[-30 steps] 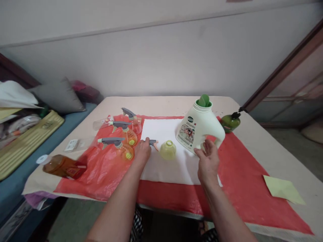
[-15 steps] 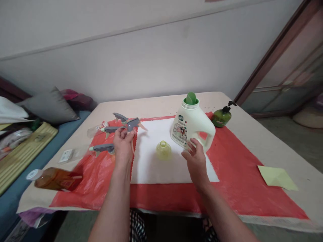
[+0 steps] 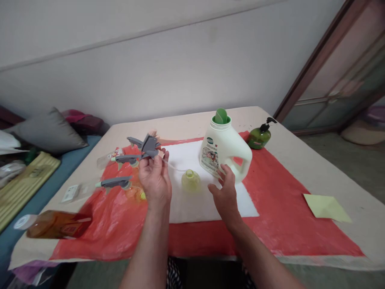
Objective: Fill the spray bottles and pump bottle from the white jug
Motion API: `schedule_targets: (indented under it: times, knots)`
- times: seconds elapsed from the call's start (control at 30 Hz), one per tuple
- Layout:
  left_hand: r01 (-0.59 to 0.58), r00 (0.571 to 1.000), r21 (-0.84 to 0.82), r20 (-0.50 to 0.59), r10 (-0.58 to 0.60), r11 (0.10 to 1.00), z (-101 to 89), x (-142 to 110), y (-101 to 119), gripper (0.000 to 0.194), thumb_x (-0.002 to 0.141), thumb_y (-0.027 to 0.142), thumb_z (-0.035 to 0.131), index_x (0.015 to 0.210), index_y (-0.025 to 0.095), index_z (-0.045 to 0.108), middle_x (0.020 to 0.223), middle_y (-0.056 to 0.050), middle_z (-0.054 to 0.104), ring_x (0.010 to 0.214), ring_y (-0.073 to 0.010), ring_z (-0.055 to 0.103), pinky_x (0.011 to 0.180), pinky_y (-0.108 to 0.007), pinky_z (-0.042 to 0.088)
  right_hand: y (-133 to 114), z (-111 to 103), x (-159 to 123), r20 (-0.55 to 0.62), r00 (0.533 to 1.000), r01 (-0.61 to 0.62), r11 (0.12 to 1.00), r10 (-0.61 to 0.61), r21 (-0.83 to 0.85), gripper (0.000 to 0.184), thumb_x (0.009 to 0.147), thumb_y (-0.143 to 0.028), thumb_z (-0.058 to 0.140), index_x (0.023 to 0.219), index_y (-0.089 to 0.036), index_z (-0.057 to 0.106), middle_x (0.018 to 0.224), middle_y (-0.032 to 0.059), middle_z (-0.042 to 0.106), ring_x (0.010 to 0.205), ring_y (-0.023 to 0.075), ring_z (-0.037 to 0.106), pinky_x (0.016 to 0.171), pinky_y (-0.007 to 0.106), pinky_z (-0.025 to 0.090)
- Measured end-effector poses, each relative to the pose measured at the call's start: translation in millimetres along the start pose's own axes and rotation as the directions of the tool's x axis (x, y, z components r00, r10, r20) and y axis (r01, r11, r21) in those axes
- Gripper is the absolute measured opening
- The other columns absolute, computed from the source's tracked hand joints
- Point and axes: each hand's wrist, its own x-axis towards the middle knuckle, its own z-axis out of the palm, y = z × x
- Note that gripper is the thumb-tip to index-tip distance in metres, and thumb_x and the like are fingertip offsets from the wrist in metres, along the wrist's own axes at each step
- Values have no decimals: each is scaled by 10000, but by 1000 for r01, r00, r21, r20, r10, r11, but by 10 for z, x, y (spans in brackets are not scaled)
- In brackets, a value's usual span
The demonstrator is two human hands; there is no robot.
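My left hand (image 3: 156, 176) grips a grey trigger spray head (image 3: 149, 147), whose thin white dip tube (image 3: 172, 166) reaches right toward the neck of a small yellow-green bottle (image 3: 190, 182). That bottle stands uncapped on a white sheet (image 3: 192, 210). To its right, my right hand (image 3: 225, 192) hovers with fingers apart and nothing held. Just beyond those fingers stands a pale green detergent jug (image 3: 222, 150) with a green scoop (image 3: 221, 116) in its mouth. Other spray bottles with grey trigger heads (image 3: 116, 182) lie to the left of my left hand.
An amber bottle (image 3: 57, 224) lies at the left front edge. A green pump bottle (image 3: 259, 138) stands at the right rear, and a yellow paper (image 3: 326, 207) lies on the right. Red plastic sheeting (image 3: 276, 208) covers much of the table. A wall rises behind.
My left hand has turned palm up and brought the spray head closer to the small bottle, its tube now pointing at the neck. My right hand stays near the jug. The view has shifted slightly.
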Motion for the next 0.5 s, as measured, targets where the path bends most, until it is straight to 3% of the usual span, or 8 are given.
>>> schedule_targets:
  times: [0.13,0.33,0.5]
  knots:
    - [-51,999,55,13,50,997,-5,9,2,284,790,297,803,1041,258,677,1189,-25,678,1066,-154,655,1022,-345,517,2,0,-3,5,1000,7,1000,-7,9,739,702,-240,595,1416,-218,408,1526,165,361,1310,316,520,1100,561,444]
    - [70,998,84,-11,-69,994,15,-66,-184,303,754,317,831,990,230,661,1087,-27,683,1022,-152,675,1009,-359,520,23,55,-52,-4,999,47,999,-47,-13,724,730,-238,583,1430,-241,396,1539,143,358,1315,299,506,1103,556,442]
    - [-29,997,26,-64,31,999,18,-50,-63,336,765,253,817,1051,259,642,1060,-5,676,1007,-147,672,986,-353,535,38,84,-75,42,996,79,997,-78,-16,728,728,-226,572,1432,-237,386,1469,129,436,1303,297,505,1103,562,436]
